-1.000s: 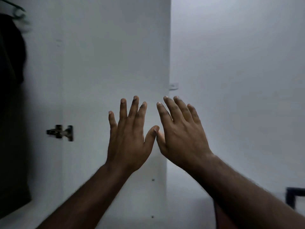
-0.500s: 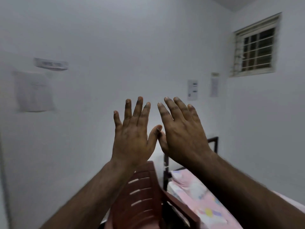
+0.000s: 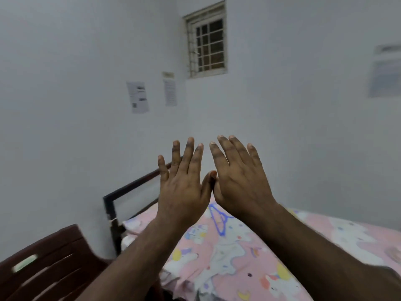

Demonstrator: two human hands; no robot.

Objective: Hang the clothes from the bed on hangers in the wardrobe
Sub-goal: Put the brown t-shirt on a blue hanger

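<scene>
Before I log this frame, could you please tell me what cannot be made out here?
Head view only:
- Blue wire hanger on the pink patterned bed sheet: top hidden behind the right hand.
- White wall papers: print too small.
- Dark red chair: blurred, cut off by the edge.

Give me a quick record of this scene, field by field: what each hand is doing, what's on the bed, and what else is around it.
left hand: raised, fingers straight and spread, holds nothing
right hand: raised beside it, fingers straight, holds nothing; the thumbs meet or overlap
bed: pink patterned sheet, dark frame at its head
hanger: blue, lying flat on the sheet, partly behind the hands
clothes: none visible on the part of the bed in view
chair: dark brown, slatted, lower left beside the bed
walls: barred window; papers stuck up
</scene>
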